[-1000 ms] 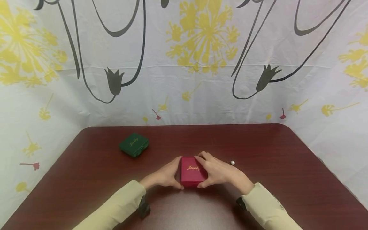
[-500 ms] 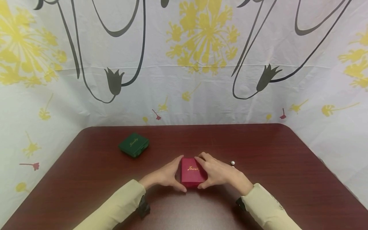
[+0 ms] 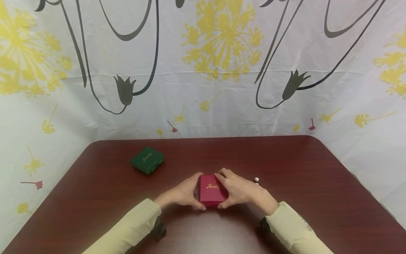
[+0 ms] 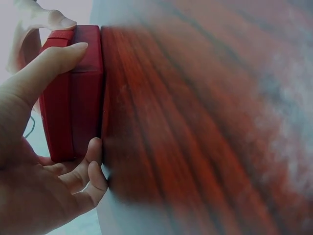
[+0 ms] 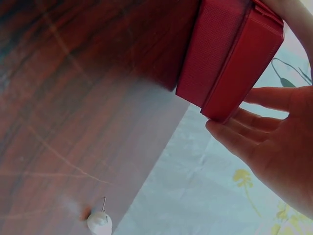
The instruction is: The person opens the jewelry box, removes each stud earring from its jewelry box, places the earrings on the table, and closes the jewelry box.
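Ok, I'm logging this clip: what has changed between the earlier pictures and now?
Very little: the left hand has edged its thumb slightly rightward along the near side of the red box, and a second white spot now shows beside the pearl. Nothing was let go; the right hand stays on the red box, the green box in place.

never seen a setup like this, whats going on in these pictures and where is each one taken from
There is no machine here, just a person's bare left hand and right hand. The wide view comes from a camera worn on the head, looking forward and down; the close views come from one camera on each wrist. On the dark red-brown table, both hands hold a red jewelry box, one from each side. A green jewelry box lies farther back, toward the left, and a white pearl with a thin metal pin lies near the right hand.
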A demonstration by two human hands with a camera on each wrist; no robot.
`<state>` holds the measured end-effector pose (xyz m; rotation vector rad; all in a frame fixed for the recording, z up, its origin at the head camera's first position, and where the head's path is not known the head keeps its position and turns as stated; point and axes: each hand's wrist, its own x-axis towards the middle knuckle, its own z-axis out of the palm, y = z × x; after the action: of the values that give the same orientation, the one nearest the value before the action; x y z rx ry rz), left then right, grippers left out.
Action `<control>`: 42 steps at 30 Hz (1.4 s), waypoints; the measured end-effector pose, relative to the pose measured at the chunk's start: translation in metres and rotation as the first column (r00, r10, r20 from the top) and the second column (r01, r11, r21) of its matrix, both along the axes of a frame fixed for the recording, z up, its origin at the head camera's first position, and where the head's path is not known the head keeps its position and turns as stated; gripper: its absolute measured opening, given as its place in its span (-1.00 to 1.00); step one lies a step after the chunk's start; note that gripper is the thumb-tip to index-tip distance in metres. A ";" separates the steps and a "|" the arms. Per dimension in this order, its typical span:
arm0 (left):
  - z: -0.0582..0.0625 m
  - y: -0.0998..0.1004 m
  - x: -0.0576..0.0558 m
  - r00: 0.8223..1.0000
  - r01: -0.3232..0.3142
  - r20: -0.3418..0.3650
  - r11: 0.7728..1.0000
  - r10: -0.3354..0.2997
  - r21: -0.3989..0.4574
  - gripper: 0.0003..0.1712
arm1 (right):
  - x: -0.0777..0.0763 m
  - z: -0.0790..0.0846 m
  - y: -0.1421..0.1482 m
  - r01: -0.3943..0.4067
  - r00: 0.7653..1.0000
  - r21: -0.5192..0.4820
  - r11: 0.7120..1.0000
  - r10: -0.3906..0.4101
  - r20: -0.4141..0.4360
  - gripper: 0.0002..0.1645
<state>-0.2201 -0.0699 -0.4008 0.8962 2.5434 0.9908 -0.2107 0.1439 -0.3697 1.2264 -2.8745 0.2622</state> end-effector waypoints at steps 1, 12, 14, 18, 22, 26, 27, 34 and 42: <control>0.000 0.000 0.000 1.000 -0.001 -0.006 1.000 0.001 -0.002 0.03 | 0.000 0.000 0.000 0.002 1.000 -0.001 1.000 -0.002 0.005 0.04; -0.002 0.001 -0.001 0.997 -0.017 -0.070 0.999 0.013 -0.049 0.07 | 0.000 -0.004 0.002 0.012 1.000 -0.002 1.000 -0.012 0.021 0.12; -0.002 0.001 0.000 0.997 -0.022 -0.075 0.998 0.018 -0.053 0.06 | 0.001 -0.003 0.003 0.024 0.999 -0.005 1.000 -0.024 0.042 0.15; -0.001 0.002 0.001 0.997 -0.029 -0.078 0.998 0.024 -0.064 0.07 | 0.001 -0.002 0.005 0.043 0.996 0.008 0.999 -0.044 0.075 0.16; -0.001 0.002 0.001 0.996 -0.029 -0.083 0.997 0.024 -0.070 0.05 | 0.001 -0.002 0.004 0.043 0.996 0.024 0.999 -0.045 0.079 0.12; -0.001 0.002 0.000 0.996 -0.025 -0.086 0.997 0.019 -0.077 0.03 | 0.000 -0.003 0.004 0.037 0.997 0.024 0.999 -0.039 0.066 0.11; -0.001 0.002 0.000 0.996 -0.024 -0.088 0.997 0.017 -0.079 0.02 | 0.000 -0.003 0.004 0.035 0.997 0.024 0.999 -0.037 0.062 0.11; 0.000 0.003 0.000 0.996 -0.022 -0.089 0.995 0.013 -0.095 0.03 | -0.001 -0.004 0.004 0.030 0.998 0.019 0.999 -0.031 0.057 0.11; 0.001 0.004 -0.001 0.997 -0.037 -0.071 0.994 0.030 -0.104 0.03 | -0.003 -0.006 0.005 0.018 0.998 0.004 1.000 -0.018 0.063 0.09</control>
<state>-0.2207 -0.0664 -0.3999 0.8755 2.6491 0.8394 -0.2142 0.1490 -0.3761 1.2140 -2.9389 0.3010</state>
